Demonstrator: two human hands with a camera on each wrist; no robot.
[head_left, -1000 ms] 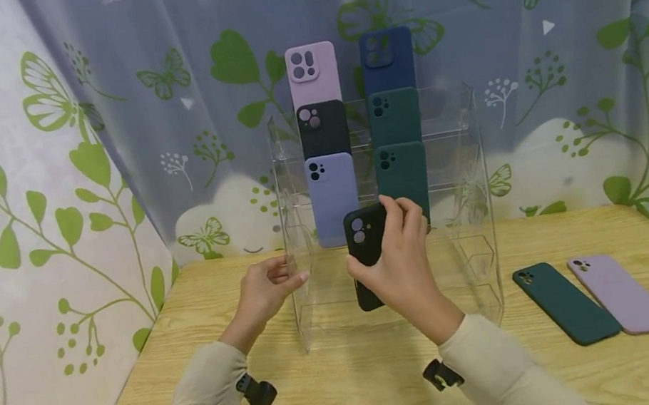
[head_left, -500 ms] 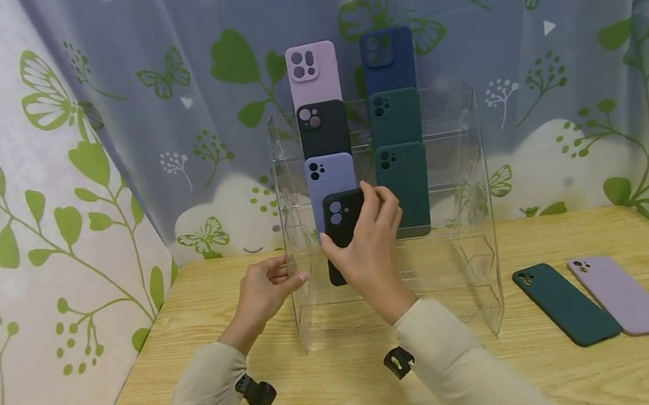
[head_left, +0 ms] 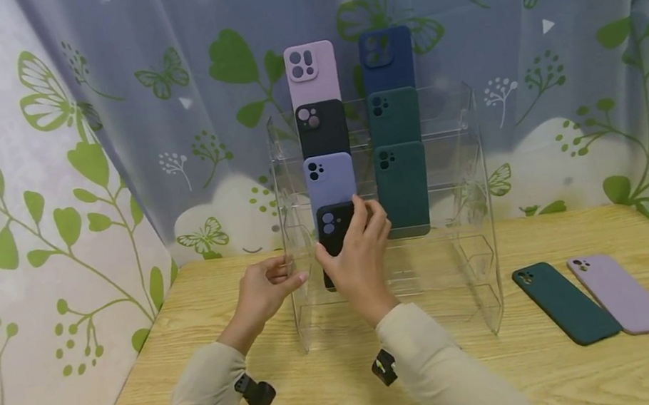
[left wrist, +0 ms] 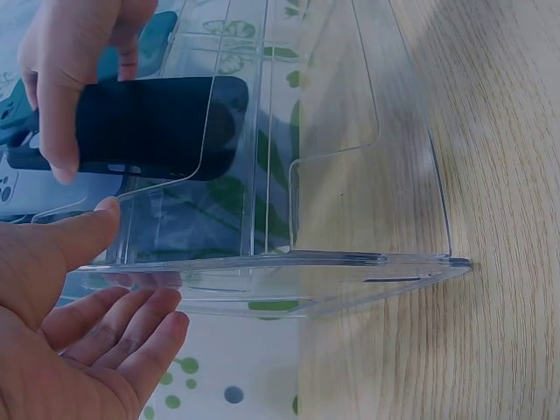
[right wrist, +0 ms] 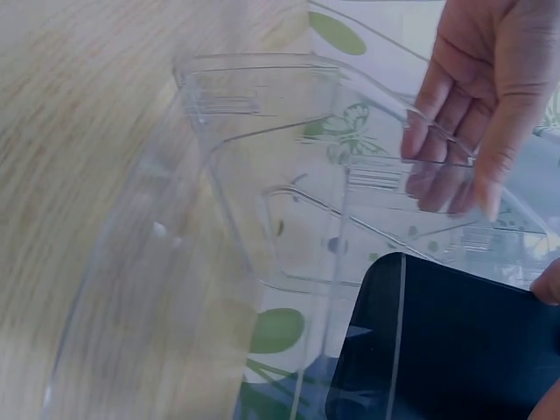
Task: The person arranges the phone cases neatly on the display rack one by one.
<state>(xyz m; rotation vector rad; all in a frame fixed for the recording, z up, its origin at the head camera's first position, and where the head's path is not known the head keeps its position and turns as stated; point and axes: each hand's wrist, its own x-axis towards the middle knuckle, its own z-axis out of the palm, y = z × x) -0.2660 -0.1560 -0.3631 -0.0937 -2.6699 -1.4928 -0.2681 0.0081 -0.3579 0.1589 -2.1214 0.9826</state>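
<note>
Head view: our right hand (head_left: 360, 254) pinches the black case (head_left: 336, 231), low before the lilac case (head_left: 330, 181); our left hand (head_left: 261, 295) holds the rack (left wrist: 350, 260) by its side. Step, we judge: placing. Next likely calls for seating it squarely, then releasing.

Holds a matte black phone case (head_left: 339, 240) nearly upright, with two round camera cutouts at its upper left, at the near left part of a transparent, tiered display rack (head_left: 483, 254).

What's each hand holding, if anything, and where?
Right hand: black phone case, by its long edges. Left hand: clear rack, by its side panel.
</note>
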